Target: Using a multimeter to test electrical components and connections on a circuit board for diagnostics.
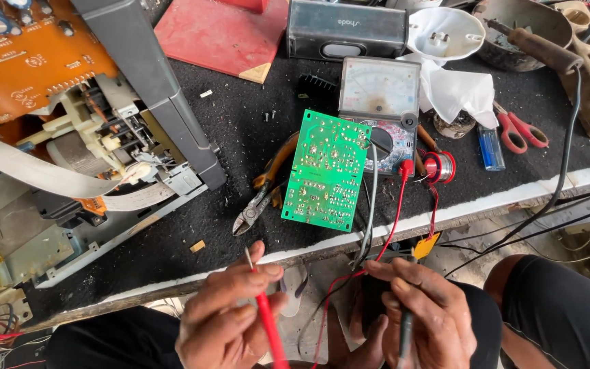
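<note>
From the head camera, looking down over the bench edge, the left hand (230, 321) is clenched around a red test probe (265, 321). Its metal tip (248, 257) sticks up past the thumb, so the probe's long axis runs from low near the lap up and slightly left, pointing toward the bench edge. The right hand (421, 311) is closed around a black test probe (404, 335), whose body runs nearly straight up and down in the frame; its tip is hidden by the fingers, so which end points where cannot be told.

Both probes sit below the bench, well short of the green circuit board (326, 171), which lies solder side up on the dark bench mat (240, 130), leaning against the meter (380, 113). Red and grey leads (397, 205) trail from the meter across the board's right edge to the hands.

As a judgement, the risks lie in those leads: a tug from either hand could drag the board or tip the meter. The bare tip could also bridge two close solder joints. The cutters (261, 198) lie just beside the board's left edge, metal that might short it if it slides.

An opened machine (83, 130) fills the left.
</note>
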